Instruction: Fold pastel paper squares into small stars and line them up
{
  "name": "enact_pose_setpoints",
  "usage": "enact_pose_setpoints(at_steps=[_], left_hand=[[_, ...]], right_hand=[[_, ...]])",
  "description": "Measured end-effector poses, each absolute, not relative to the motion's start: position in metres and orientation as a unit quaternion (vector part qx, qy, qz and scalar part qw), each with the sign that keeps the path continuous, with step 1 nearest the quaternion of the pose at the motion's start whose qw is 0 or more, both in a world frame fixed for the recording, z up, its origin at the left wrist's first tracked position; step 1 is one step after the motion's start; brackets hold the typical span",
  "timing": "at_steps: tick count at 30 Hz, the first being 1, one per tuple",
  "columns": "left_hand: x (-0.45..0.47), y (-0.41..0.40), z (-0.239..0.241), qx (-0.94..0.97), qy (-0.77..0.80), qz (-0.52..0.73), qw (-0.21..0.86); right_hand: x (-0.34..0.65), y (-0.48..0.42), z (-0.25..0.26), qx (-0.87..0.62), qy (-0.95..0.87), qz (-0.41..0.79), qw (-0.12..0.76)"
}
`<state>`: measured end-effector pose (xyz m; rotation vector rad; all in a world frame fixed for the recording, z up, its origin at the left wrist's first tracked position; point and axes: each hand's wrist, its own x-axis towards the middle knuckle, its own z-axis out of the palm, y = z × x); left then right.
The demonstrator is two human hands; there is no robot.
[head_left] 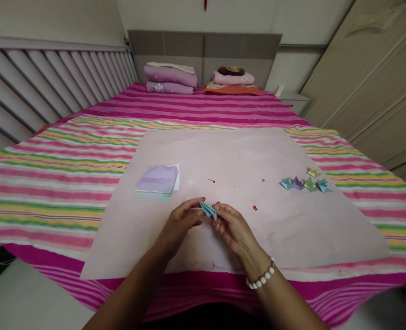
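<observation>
My left hand (180,224) and my right hand (233,227) meet over the near middle of a large pale pink sheet (244,160) laid on the bed. Between their fingertips they pinch a small folded teal paper piece (208,209). A bead bracelet circles my right wrist. To the left lies a stack of square papers (158,180), lilac on top. On the right sits a cluster of several small folded paper pieces (305,182) in blue, purple and green.
The bed has a pink, green and yellow striped cover (62,160). Folded pillows and blankets (170,78) lie at the headboard. A slatted rail (52,78) runs along the left side, wardrobe doors (375,82) along the right. Tiny red scraps (255,208) dot the sheet.
</observation>
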<state>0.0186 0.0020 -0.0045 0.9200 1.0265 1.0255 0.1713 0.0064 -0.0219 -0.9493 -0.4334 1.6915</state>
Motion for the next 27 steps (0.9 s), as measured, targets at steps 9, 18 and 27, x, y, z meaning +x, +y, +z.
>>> enact_pose_setpoints(at_steps=[9, 18, 27], left_hand=[[0.023, 0.004, -0.002, 0.356, 0.438, 0.468, 0.68], [0.023, 0.004, 0.0, 0.322, 0.459, 0.479, 0.676], [0.024, 0.001, 0.001, 0.331, 0.46, 0.468, 0.678]], right_hand=[[0.169, -0.003, -0.016, -0.374, -0.237, 0.731, 0.52], [0.174, -0.006, -0.01, -0.355, -0.287, 0.708, 0.539], [0.172, -0.007, -0.015, -0.405, -0.341, 0.637, 0.561]])
